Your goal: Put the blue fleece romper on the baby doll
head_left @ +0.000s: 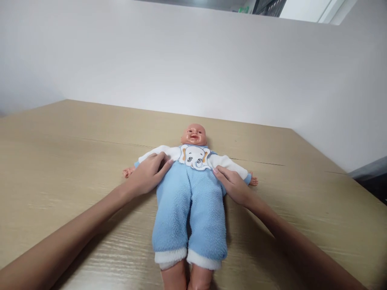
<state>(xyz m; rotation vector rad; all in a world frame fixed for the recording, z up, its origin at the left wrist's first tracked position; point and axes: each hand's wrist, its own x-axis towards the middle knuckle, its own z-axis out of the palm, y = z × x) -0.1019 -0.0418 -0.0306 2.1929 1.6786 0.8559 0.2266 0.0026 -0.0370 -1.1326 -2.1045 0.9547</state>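
Note:
A baby doll [190, 193] lies on its back on the wooden table [75, 153], head away from me. It wears a fluffy blue romper with white sleeves and an elephant bib [195, 157]. My left hand [148, 175] lies flat on the doll's side by its arm, fingers stretched over the white sleeve and blue fabric. On the other side, my right hand [232, 185] rests against the doll under its other arm, fingers extended along the romper. Both doll arms are spread outward. Its bare legs reach the bottom edge of the view.
A plain white wall [193, 60] rises right behind the table's far edge. The table's right edge [338, 169] drops off to a dark area. A seam runs across the tabletop under the doll's shoulders.

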